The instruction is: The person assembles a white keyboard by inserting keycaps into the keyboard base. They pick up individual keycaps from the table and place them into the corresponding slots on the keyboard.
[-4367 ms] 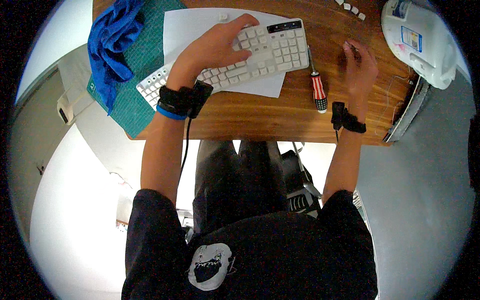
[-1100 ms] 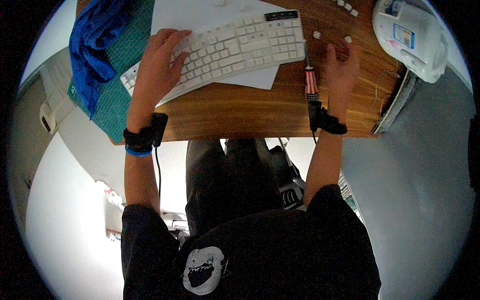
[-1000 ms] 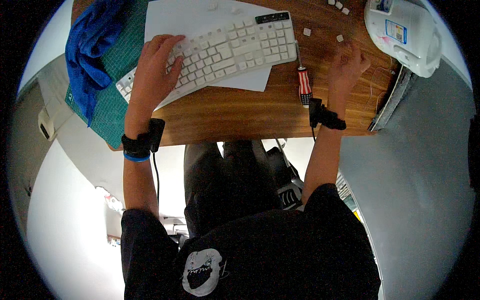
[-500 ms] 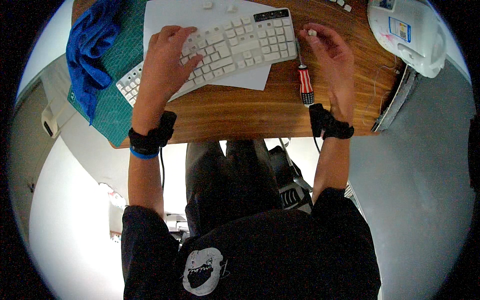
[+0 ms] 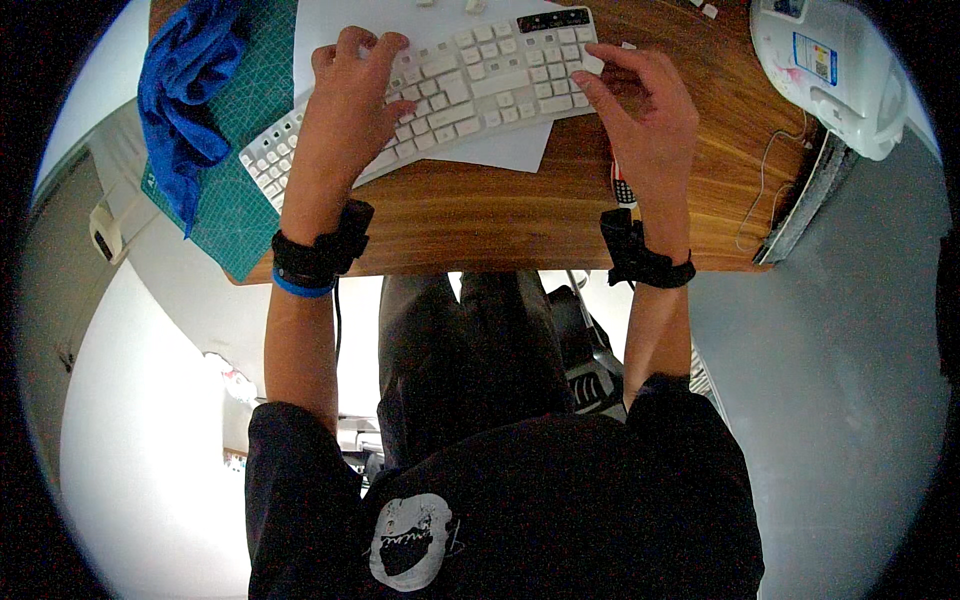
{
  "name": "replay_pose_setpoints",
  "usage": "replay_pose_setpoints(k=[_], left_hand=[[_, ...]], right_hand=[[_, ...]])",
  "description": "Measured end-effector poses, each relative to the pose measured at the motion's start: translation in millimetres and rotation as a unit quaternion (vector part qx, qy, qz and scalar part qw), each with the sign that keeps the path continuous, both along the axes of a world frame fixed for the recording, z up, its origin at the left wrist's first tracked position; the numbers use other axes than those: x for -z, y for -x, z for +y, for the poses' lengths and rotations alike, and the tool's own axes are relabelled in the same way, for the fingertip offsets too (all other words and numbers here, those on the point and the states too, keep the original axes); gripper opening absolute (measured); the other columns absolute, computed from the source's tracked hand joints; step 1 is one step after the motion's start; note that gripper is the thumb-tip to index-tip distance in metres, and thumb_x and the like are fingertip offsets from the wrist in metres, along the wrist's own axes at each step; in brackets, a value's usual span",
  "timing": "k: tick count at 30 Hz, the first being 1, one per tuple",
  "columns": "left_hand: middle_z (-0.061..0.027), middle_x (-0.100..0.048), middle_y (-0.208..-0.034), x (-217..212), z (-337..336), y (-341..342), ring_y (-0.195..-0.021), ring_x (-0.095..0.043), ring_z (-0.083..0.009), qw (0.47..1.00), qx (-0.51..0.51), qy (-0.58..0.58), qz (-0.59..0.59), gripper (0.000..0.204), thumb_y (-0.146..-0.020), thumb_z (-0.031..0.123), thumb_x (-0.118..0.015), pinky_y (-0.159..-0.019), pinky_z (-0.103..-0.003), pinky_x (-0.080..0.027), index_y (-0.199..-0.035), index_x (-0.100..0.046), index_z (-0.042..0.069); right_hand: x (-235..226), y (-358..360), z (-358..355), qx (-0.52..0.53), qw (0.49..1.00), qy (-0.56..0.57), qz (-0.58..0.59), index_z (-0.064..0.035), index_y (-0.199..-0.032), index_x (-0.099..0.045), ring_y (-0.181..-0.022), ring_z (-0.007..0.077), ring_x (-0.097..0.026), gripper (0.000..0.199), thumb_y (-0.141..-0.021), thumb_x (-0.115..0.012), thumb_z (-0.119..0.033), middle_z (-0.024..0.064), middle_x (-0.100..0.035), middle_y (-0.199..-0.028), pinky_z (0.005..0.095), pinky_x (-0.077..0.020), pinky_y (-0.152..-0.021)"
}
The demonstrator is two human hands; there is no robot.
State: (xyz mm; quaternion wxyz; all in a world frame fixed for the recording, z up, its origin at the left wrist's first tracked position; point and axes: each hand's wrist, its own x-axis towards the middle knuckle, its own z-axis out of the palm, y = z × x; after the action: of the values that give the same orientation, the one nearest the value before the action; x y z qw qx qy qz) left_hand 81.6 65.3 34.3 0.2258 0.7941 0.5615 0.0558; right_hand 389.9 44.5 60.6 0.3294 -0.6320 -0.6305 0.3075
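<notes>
A white keyboard [image 5: 470,88] lies slanted on a sheet of paper, with bare gaps where several keycaps are off. My left hand [image 5: 350,95] rests over its left part, thumb and fingers apart on the keys. At the keyboard's right end, my right hand [image 5: 645,95] pinches a small white keycap [image 5: 593,64] between thumb and fingertips, close to the number keys. Partly hidden beneath that hand is a screwdriver [image 5: 623,188]; the end of its patterned handle shows.
The white paper [image 5: 530,150] partly covers a green cutting mat [image 5: 220,225]. A crumpled blue cloth [image 5: 185,120] lies at the left. Loose keycaps [image 5: 474,6] sit at the far edge. A white plastic container [image 5: 835,85] stands right, near a thin cord [image 5: 765,165] on the wooden table [image 5: 460,235].
My right hand has moved left with the keycap, from above the table to the keyboard's right end. It now covers most of the screwdriver. My left hand stays on the keyboard.
</notes>
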Motion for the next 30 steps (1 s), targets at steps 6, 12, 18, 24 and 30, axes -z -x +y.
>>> replay_pose_setpoints(k=[6, 12, 18, 24, 30], left_hand=[[-0.0189, -0.057, -0.132, 4.3, -2.8, 3.0, -0.121, -0.055, -0.0452, 1.0, 0.008, -0.003, -0.016, 0.07, -0.076, 0.016, -0.089, -0.105, -0.052, -0.045, -0.139, -0.058, 0.014], [-0.0175, -0.059, -0.133, -1.5, -4.0, -2.7, -0.123, -0.054, -0.0432, 1.0, -0.006, -0.004, 0.004, 0.07, -0.075, 0.016, -0.09, -0.107, -0.051, -0.045, -0.139, -0.061, 0.016], [-0.0173, -0.062, -0.131, 2.5, 1.2, 6.0, -0.125, -0.056, -0.0408, 0.997, 0.039, -0.058, -0.023, 0.063, -0.078, 0.022, -0.089, -0.105, -0.053, -0.048, -0.135, -0.065, 0.017], [-0.0238, -0.062, -0.131, -29.2, 12.5, -35.1, -0.126, -0.055, -0.0435, 0.996, -0.054, 0.023, -0.07, 0.054, -0.083, 0.013, -0.084, -0.108, -0.05, -0.048, -0.131, -0.062, -0.002], [-0.0238, -0.063, -0.13, -24.2, 23.2, -68.3, -0.123, -0.057, -0.0434, 0.987, -0.083, 0.076, -0.117, 0.055, -0.084, 0.013, -0.084, -0.106, -0.051, -0.048, -0.132, -0.062, -0.002]], right_hand=[[-5.2, 4.4, 1.1, -0.012, 1.0, -0.003, -0.018, -0.0113, -0.11, -0.08, -0.081, 0.0198, -0.07, 0.027, -0.086, -0.088, -0.018, 0.0076, -0.07, -0.101, 0.035, -0.0577, -0.078], [9.4, 17.3, -5.1, -0.054, 0.997, 0.058, 0.006, -0.0102, -0.12, -0.076, -0.088, 0.0233, -0.073, 0.031, -0.091, -0.081, -0.014, 0.0096, -0.07, -0.107, 0.0366, -0.059, -0.081], [31.6, 31.9, -5.2, -0.101, 0.993, 0.046, -0.029, -0.0068, -0.12, -0.074, -0.094, 0.0195, -0.075, 0.028, -0.093, -0.08, -0.009, 0.0092, -0.072, -0.113, 0.0333, -0.0597, -0.082], [42.3, 29.9, -1.9, -0.021, 0.996, 0.038, -0.078, -0.0087, -0.118, -0.074, -0.095, 0.0277, -0.073, 0.031, -0.09, -0.082, -0.017, 0.0118, -0.071, -0.108, 0.0402, -0.0583, -0.086], [47.0, 15.2, 1.7, 0.015, 0.994, 0.025, -0.109, -0.0096, -0.117, -0.074, -0.094, 0.0316, -0.071, 0.034, -0.087, -0.083, -0.022, 0.0121, -0.072, -0.101, 0.0443, -0.0574, -0.087]])
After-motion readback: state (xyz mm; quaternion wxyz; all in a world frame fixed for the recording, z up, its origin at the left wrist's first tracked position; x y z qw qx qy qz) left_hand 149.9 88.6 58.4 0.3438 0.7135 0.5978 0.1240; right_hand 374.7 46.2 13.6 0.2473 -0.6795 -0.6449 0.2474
